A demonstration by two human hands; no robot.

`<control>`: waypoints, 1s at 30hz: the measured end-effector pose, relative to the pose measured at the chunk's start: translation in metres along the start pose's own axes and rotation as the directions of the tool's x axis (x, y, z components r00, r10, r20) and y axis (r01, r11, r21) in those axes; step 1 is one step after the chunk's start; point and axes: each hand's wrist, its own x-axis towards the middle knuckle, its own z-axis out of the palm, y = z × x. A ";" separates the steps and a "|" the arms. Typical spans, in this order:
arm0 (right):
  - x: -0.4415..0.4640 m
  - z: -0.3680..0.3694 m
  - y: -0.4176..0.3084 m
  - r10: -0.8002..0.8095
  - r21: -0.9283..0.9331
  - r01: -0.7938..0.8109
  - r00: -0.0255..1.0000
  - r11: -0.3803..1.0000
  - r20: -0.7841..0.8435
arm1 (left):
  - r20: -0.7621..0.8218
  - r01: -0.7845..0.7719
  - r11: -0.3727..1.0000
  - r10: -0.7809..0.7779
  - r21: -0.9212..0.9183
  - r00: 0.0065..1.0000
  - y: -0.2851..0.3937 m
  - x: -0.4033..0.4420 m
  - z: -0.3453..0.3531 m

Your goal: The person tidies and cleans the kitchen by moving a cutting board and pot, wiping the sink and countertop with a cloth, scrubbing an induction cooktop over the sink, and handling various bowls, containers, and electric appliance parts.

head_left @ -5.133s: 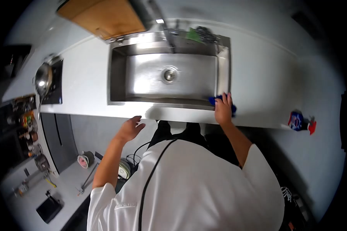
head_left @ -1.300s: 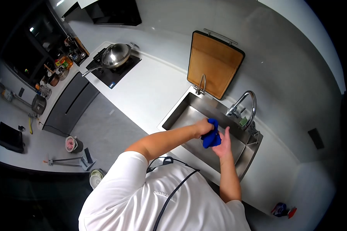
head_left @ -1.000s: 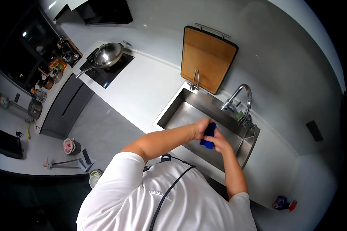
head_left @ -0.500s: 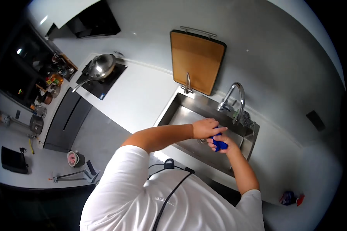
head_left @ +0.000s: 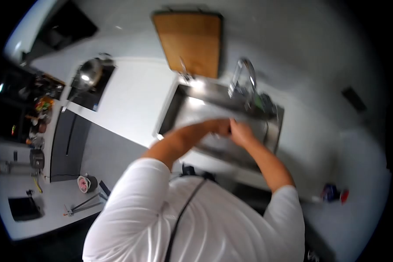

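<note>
I had the left hand (head_left: 223,126) against the right hand (head_left: 242,132), above the rectangular stainless-steel sink (head_left: 194,111); blur hid how closed each was and any hold

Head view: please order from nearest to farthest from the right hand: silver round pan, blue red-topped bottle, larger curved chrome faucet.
1. Larger curved chrome faucet: beyond the right hand.
2. Blue red-topped bottle: off to the right.
3. Silver round pan: far left.

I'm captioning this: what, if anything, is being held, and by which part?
It cannot be told: the left hand and right hand meet over the sink, blurred, hiding anything between them.
</note>
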 end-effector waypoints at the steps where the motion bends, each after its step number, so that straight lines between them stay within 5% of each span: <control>1: 0.000 0.013 0.006 -0.063 -0.018 0.062 0.993 0.998 -0.098 | 0.209 0.382 0.917 -0.353 -0.114 0.912 0.020 -0.007 -0.015; 2: 0.002 0.021 0.010 -0.112 -0.049 0.104 0.971 0.993 -0.210 | 0.258 0.446 0.894 -0.421 -0.045 0.869 0.023 -0.004 -0.025; 3: 0.002 0.024 0.010 -0.191 -0.117 0.158 0.909 0.980 -0.370 | 0.189 0.354 0.935 -0.341 -0.036 0.921 0.030 -0.009 -0.033; 4: 0.003 0.021 0.010 -0.286 -0.205 0.207 0.803 0.957 -0.523 | 0.210 0.408 0.900 -0.374 -0.151 0.903 0.033 -0.013 -0.040; 7: 0.001 0.015 0.007 -0.194 -0.023 0.214 0.830 0.976 -0.523 | 0.230 0.467 0.859 -0.420 -0.211 0.878 0.020 -0.011 -0.046; 8: 0.002 0.011 0.008 0.015 0.276 0.088 0.936 0.957 -0.352 | 0.230 0.469 0.863 -0.425 -0.190 0.876 0.015 -0.009 -0.045; 10: 0.003 -0.001 0.010 0.268 0.689 -0.302 0.950 0.659 0.159 | -0.235 0.238 0.966 -0.211 0.097 0.949 0.020 -0.022 -0.042; 11: 0.007 0.004 0.021 0.229 0.836 -0.402 0.913 0.374 0.337 | -0.421 0.160 0.950 -0.033 0.270 0.906 0.025 -0.033 -0.039; 13: 0.014 0.008 0.042 -0.016 0.784 -0.564 0.814 -0.259 0.580 | -0.367 -0.041 0.878 0.241 0.477 0.899 0.046 -0.052 -0.048; 14: 0.009 0.008 0.040 0.002 0.730 -0.521 0.813 -0.443 0.582 | -0.324 -0.133 0.765 0.415 0.630 0.850 0.051 -0.057 -0.052; 15: 0.007 0.002 0.037 -0.124 0.681 -0.540 0.819 -0.496 0.560 | -0.250 -0.205 0.614 0.571 0.762 0.782 0.054 -0.058 -0.057; 17: 0.003 -0.006 0.033 -0.364 0.564 -0.591 0.804 -0.577 0.471 | -0.215 -0.267 0.566 0.643 0.780 0.735 0.057 -0.056 -0.066; 21: 0.005 -0.031 0.022 -0.581 0.682 -0.649 0.714 -0.338 0.392 | -0.115 -0.271 0.487 0.626 0.830 0.772 0.058 -0.046 -0.084; 23: 0.014 -0.039 0.022 -0.387 0.837 -0.545 0.781 -0.042 0.490 | -0.116 -0.215 0.489 0.562 0.845 0.819 0.052 -0.041 -0.085; 25: 0.020 -0.044 0.016 -0.164 0.853 -0.436 0.855 0.288 0.492 | -0.142 -0.086 0.615 0.312 0.784 0.939 0.055 -0.042 -0.082; 27: 0.026 -0.038 0.017 -0.037 0.696 -0.119 0.978 0.708 0.204 | -0.176 0.055 0.741 0.086 0.669 0.981 0.058 -0.039 -0.081; 29: 0.026 -0.024 0.017 -0.063 0.272 0.093 0.991 0.958 -0.118 | -0.218 0.146 0.833 -0.031 0.534 0.975 0.048 -0.033 -0.070; 30: 0.021 -0.037 0.008 -0.017 0.161 0.024 0.999 0.987 -0.041 | -0.228 0.175 0.863 -0.072 0.474 0.971 0.047 -0.032 -0.065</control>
